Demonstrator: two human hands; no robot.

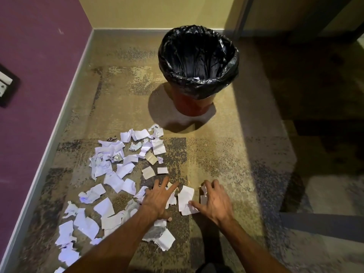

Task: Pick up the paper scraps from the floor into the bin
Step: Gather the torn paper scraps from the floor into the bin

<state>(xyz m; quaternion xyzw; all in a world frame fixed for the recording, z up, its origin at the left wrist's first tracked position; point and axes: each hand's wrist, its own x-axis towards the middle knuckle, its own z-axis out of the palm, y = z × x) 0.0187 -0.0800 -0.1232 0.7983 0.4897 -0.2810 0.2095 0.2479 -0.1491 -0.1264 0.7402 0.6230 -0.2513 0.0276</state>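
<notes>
Several torn white paper scraps lie scattered over the carpet at the left and centre. A red bin with a black liner stands upright further away, with a small white scrap inside it. My left hand rests flat, fingers spread, on scraps near the middle. My right hand lies beside it with fingers apart, its fingertips touching a larger white scrap and smaller bits. Neither hand has lifted anything.
A purple wall with a grey skirting board runs along the left, carrying a dark wall plate. A yellow wall closes the far side. Dark furniture stands at the right. Patterned carpet lies between scraps and bin.
</notes>
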